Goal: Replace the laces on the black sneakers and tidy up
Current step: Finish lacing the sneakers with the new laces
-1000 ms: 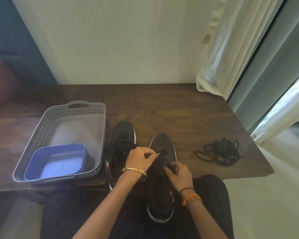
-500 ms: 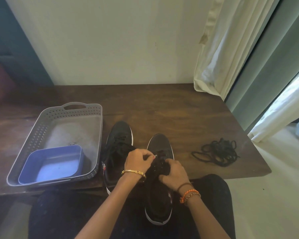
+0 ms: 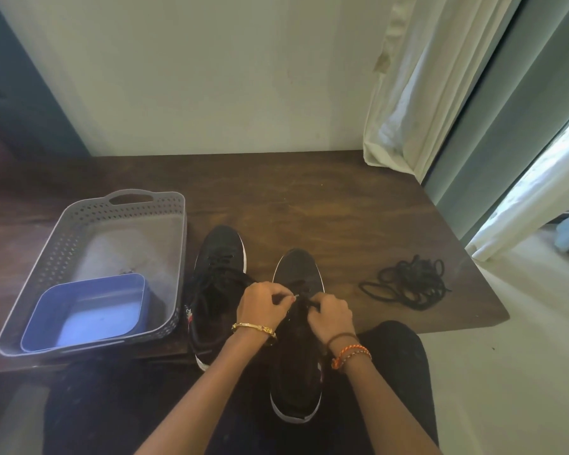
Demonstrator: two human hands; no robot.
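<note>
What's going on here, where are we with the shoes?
A person is lacing the right-hand sneaker, which hangs over the near edge of the table. The left hand pinches a lace tip and the right hand works at the eyelets. The other sneaker lies beside the grey basket. A loose pile of black laces lies to the right.

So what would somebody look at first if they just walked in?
Probably the two hands, left hand and right hand, pinching a lace over the right black sneaker at the table's near edge. Next, the loose black laces tangled to the right, and the blue tub inside the grey basket on the left.
</note>
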